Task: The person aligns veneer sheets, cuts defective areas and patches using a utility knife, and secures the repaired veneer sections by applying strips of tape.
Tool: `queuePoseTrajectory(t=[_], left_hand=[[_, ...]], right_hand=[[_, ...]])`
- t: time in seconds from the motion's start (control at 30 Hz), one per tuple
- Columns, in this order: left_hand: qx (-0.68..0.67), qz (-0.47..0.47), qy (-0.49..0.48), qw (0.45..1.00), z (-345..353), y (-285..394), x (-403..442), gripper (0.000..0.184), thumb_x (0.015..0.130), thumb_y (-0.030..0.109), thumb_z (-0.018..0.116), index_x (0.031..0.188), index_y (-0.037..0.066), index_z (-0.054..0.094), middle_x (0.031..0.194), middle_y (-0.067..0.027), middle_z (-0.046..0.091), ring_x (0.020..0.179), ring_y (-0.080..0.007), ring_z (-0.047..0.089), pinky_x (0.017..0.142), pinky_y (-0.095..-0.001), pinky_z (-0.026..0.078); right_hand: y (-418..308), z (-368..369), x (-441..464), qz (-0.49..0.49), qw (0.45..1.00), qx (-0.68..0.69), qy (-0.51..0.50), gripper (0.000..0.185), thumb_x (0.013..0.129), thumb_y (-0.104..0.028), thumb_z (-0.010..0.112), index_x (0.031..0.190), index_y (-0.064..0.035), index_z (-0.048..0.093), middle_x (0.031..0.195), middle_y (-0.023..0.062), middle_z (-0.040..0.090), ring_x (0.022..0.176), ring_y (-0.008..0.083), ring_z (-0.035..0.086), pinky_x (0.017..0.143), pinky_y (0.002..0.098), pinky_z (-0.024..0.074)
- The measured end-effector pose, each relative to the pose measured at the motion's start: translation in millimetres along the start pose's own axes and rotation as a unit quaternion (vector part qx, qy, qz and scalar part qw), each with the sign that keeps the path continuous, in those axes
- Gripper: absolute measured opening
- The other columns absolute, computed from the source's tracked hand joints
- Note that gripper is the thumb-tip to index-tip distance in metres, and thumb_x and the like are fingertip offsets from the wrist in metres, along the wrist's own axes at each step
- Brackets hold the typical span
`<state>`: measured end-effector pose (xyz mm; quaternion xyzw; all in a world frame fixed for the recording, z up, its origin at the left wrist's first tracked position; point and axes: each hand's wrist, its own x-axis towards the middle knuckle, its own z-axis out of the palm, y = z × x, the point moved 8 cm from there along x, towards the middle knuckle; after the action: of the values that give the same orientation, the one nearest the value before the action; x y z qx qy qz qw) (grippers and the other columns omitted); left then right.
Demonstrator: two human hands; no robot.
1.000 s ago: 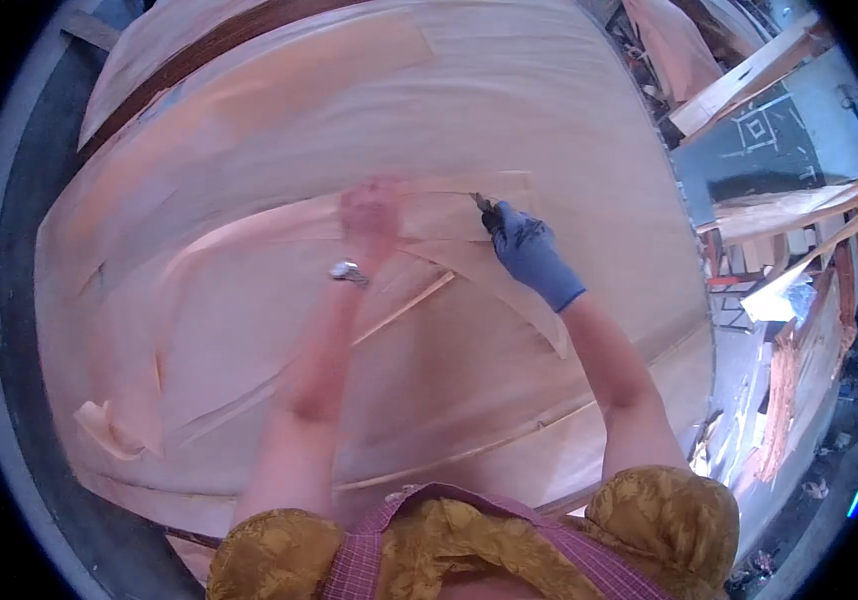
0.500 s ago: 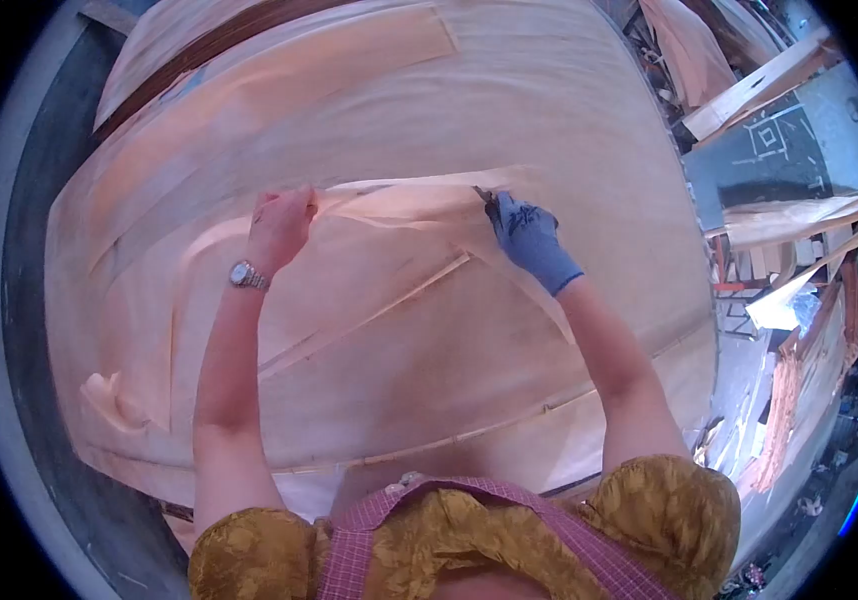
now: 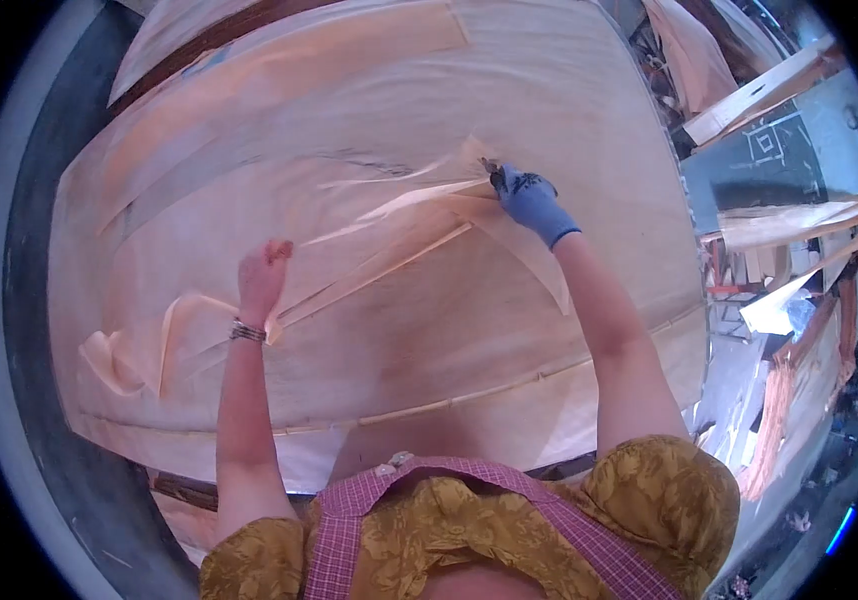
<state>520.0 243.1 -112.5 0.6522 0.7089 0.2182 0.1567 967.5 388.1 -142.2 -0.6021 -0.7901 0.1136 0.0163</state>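
My bare left hand (image 3: 263, 278), a watch at its wrist, is closed at the left of a large pale sheet (image 3: 589, 140) that looks like wood veneer. A thin veneer strip (image 3: 389, 207) reaches from near its fingertips toward my right hand; the pinch itself is partly hidden. More curled veneer (image 3: 184, 305) lies under and left of that wrist. In a blue glove, my right hand (image 3: 531, 203) is closed around a small dark tool, probably a knife (image 3: 490, 165), its tip at the strip's far end. A narrow slanting strip (image 3: 389, 280) rests between my arms.
A curled scrap (image 3: 109, 362) lies at the sheet's left edge. Another long veneer piece (image 3: 319, 65) is toward the back, near a dark brown band (image 3: 219, 40). Right of the stack are veneer offcuts (image 3: 799, 220) and a grey board with chalk-like marks (image 3: 767, 143).
My left hand has moved down and toward me, drawing the strip into a slant. My right hand has shifted slightly up, with the tool still in it.
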Motion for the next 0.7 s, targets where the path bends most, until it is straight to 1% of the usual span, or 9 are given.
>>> queuePoseTrajectory(t=[0.07,0.13,0.23,0.33,0.43,0.5,0.6,0.67,0.7], left_hand=[[-0.191,-0.123,0.067,0.972,-20.8,-22.8,8.5,0.031,0.098,0.037,0.056,0.105,0.008,0.065,0.076,-0.0092,0.068,0.075,-0.025,0.068,0.062,-0.0363,0.051],[-0.466,-0.288,0.114,0.829,-29.6,-35.6,4.5,0.031,0.1,0.039,0.053,0.107,0.01,0.064,0.065,-0.0035,0.061,0.065,-0.0191,0.064,0.054,-0.0312,0.048],[-0.701,-0.243,0.138,0.656,-27.5,-111.8,16.6,0.029,0.101,0.04,0.053,0.103,0.013,0.06,0.058,0.0048,0.045,0.052,-0.0088,0.049,0.044,-0.0236,0.037],[-0.661,-0.305,0.096,0.678,-10.0,-60.0,15.1,0.029,0.099,0.042,0.056,0.092,0.015,0.057,0.058,0.0056,0.039,0.046,-0.0058,0.036,0.041,-0.0235,0.032],[-0.489,-0.297,0.079,0.817,36.6,-22.3,22.0,0.026,0.096,0.035,0.065,0.104,0.011,0.061,0.061,0.0059,0.043,0.048,-0.0063,0.044,0.042,-0.0248,0.038],[-0.601,-0.296,0.015,0.742,68.1,10.4,31.2,0.029,0.094,0.029,0.067,0.114,0.009,0.06,0.07,0.0037,0.053,0.051,-0.0064,0.051,0.044,-0.0243,0.041],[-0.49,-0.244,-0.02,0.837,81.4,45.0,60.2,0.04,0.087,0.021,0.071,0.12,0.004,0.057,0.094,-0.0064,0.063,0.075,-0.0166,0.064,0.06,-0.032,0.052],[-0.201,-0.023,0.081,0.976,77.3,57.1,87.9,0.044,0.083,0.014,0.068,0.124,0.004,0.055,0.105,-0.011,0.06,0.094,-0.0254,0.062,0.077,-0.0374,0.053],[-0.041,0.093,0.128,0.987,74.1,79.4,93.3,0.047,0.081,0.011,0.066,0.125,0.003,0.053,0.111,-0.0133,0.059,0.104,-0.0299,0.061,0.085,-0.0401,0.053]], right_hand=[[1.0,-0.9,-0.7,0.002,1.0,0.003,-0.01,0.032,0.102,-0.033,0.039,0.109,-0.0063,0.054,0.094,0.0229,0.07,0.084,0.0402,0.07,0.077,0.0525,0.0532],[-0.1,0.1,-1.0,-0.004,1.0,0.012,-0.005,0.032,0.102,-0.034,0.04,0.11,-0.0067,0.054,0.093,0.0223,0.071,0.085,0.0402,0.069,0.077,0.0522,0.0532],[0.6,1.9,-0.7,0.002,1.0,0.016,0.006,0.032,0.102,-0.034,0.04,0.11,-0.007,0.054,0.092,0.022,0.071,0.085,0.0403,0.069,0.078,0.0519,0.0531],[-2.1,-2.8,-1.6,0.009,1.0,0.012,0.012,0.032,0.102,-0.035,0.04,0.11,-0.0072,0.054,0.091,0.0222,0.071,0.084,0.0404,0.069,0.077,0.0522,0.0533],[-2.1,-1.1,-0.7,0.005,1.0,0.007,0.014,0.032,0.102,-0.036,0.04,0.109,-0.0072,0.054,0.09,0.0226,0.071,0.082,0.0405,0.069,0.075,0.0522,0.0535],[-0.6,0.3,1.0,0.003,1.0,0.005,0.014,0.033,0.102,-0.036,0.04,0.108,-0.0072,0.054,0.089,0.0229,0.07,0.081,0.0405,0.069,0.074,0.0521,0.0537],[-0.1,1.4,-1.6,0.009,1.0,0.005,0.007,0.032,0.102,-0.036,0.04,0.107,-0.0073,0.053,0.088,0.023,0.07,0.08,0.0403,0.069,0.073,0.052,0.0538],[-1.9,-1.9,-3.4,0.016,1.0,0.005,0.0,0.032,0.102,-0.036,0.04,0.107,-0.0074,0.053,0.086,0.0228,0.07,0.079,0.0401,0.069,0.072,0.0522,0.0537],[-3.5,-3.4,-4.3,0.022,1.0,0.0,-0.013,0.031,0.102,-0.036,0.04,0.107,-0.0074,0.053,0.086,0.0225,0.07,0.079,0.0399,0.07,0.072,0.0523,0.0536]])
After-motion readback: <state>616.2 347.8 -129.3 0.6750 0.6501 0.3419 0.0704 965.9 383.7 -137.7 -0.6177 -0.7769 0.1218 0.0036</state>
